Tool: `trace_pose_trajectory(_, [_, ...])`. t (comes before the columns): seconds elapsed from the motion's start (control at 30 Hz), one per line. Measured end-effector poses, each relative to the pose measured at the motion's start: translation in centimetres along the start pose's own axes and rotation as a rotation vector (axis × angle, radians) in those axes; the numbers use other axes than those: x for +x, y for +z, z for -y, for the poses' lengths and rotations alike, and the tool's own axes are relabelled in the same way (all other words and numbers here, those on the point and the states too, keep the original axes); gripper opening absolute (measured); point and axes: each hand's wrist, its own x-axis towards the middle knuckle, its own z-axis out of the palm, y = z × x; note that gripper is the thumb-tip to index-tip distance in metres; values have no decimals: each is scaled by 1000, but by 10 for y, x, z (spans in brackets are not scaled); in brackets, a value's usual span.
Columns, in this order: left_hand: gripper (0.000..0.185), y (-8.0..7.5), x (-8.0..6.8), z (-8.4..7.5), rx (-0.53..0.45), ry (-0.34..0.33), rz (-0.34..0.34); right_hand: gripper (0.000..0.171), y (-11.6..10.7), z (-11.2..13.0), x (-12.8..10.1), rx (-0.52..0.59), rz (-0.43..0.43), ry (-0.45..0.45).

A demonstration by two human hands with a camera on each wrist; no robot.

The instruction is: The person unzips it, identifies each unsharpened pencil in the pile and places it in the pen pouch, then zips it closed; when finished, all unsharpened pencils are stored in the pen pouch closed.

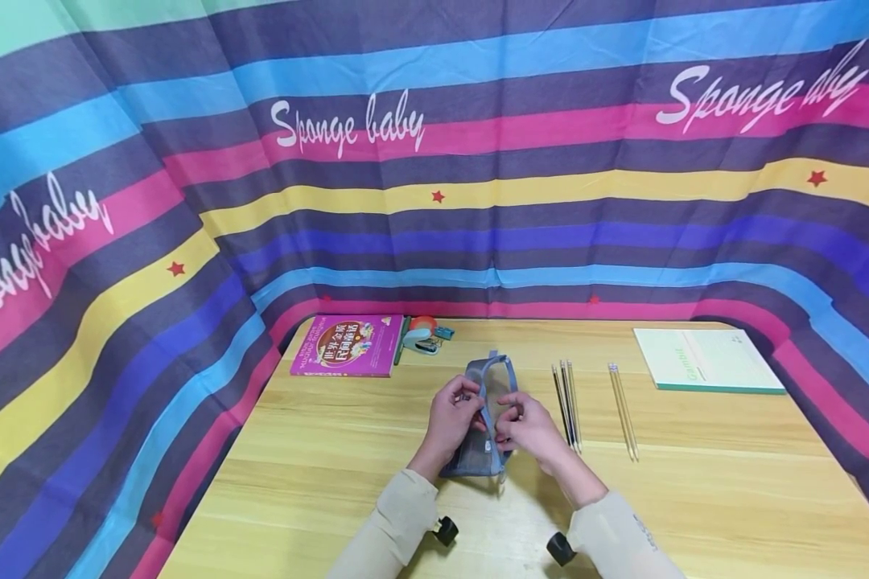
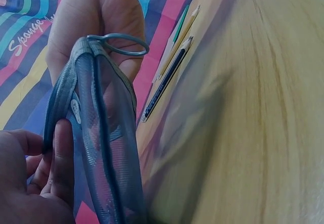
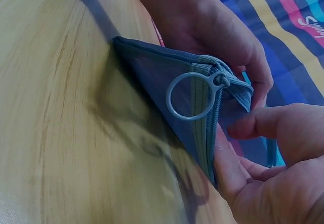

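Observation:
A blue-grey mesh pencil case (image 1: 469,457) with a zipper stands on the table, its top parted open. My left hand (image 1: 452,416) pinches the zipper edge on the left side between thumb and fingers, as the left wrist view shows at the fingertips (image 2: 62,138). On the opposite side, my right hand (image 1: 530,426) holds the other edge, thumb at the opening and fingers outside the mesh. A ring-shaped zipper pull (image 3: 169,97) hangs at the near end of the case. Whether anything lies inside is unclear.
Several pencils (image 1: 568,402) lie right of the case, with a pair of pencils (image 1: 623,414) farther right. A notebook (image 1: 710,359) lies at the back right. At the back left are a purple book (image 1: 351,346), a stapler (image 1: 424,338) and small orange and teal items.

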Motion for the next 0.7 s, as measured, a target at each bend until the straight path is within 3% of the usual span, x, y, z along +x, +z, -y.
trace_pose_trajectory(0.7, [16, -1, -1, -1, -20, 2, 6, 46, -3, 3, -1, 9, -19, 17])
